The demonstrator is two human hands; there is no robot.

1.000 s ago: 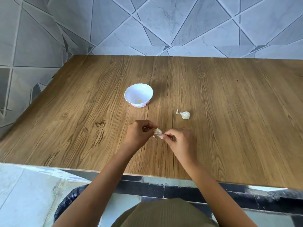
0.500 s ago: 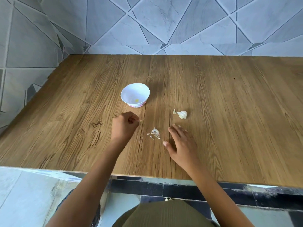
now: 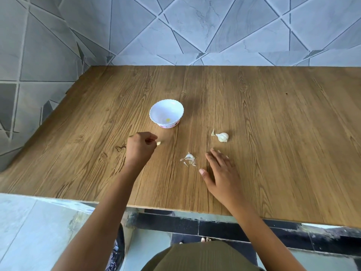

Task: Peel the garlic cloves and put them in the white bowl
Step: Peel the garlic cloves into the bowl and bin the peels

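Note:
The white bowl (image 3: 155,114) stands on the wooden table (image 3: 273,133), a small yellow speck inside it. My left hand (image 3: 139,147), fingers curled, pinches a peeled garlic clove (image 3: 158,143) just in front of the bowl. My right hand (image 3: 220,169) lies flat with straight fingers on the table. A heap of loose garlic skins (image 3: 189,159) lies between my hands. Beyond my right hand sits a garlic bulb piece (image 3: 222,137) with a skin flake (image 3: 213,133) beside it.
Tiled walls (image 3: 195,30) border the table at the back and the left. The table's front edge (image 3: 175,207) runs just under my forearms, and the floor shows below it.
My hands parted and left the skins on the table. The left hand carried the peeled clove up toward the bowl. My right hand opened and lay flat.

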